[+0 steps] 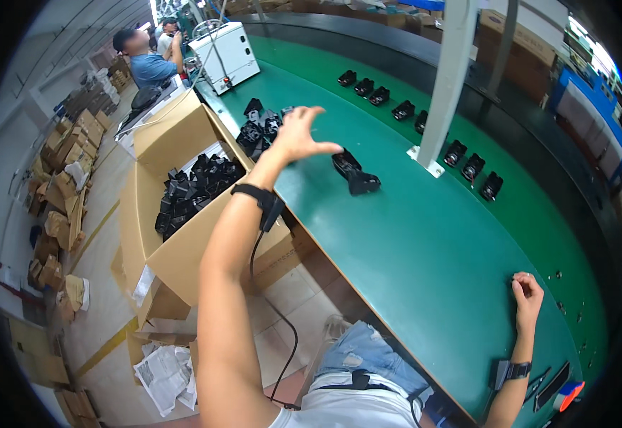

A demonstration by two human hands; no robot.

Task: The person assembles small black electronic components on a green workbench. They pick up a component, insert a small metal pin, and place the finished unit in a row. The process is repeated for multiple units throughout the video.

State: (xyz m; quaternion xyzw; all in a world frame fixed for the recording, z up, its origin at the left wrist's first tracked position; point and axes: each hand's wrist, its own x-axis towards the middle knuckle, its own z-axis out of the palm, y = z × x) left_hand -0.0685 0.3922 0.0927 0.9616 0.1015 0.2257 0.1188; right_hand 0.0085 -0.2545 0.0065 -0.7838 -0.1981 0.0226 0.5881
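My left hand (299, 137) is stretched out over the green table (396, 264), fingers spread and thumb apart. Its thumb tip is right beside a black plastic part (354, 172) lying on the table; whether they touch I cannot tell. Behind that hand is a heap of black plastic parts (252, 134), partly hidden by it. Far to the right, my right hand (528, 294) is low over the table with its fingertips pinched together. Something small and dark may be between them, too small to name.
An open cardboard box (182, 267) full of black parts (195, 187) stands at the table's left edge. Several black assemblies (473, 166) line the far side, beside a white post (448, 85). A white machine (227, 57) and a person (150, 65) are at the far left.
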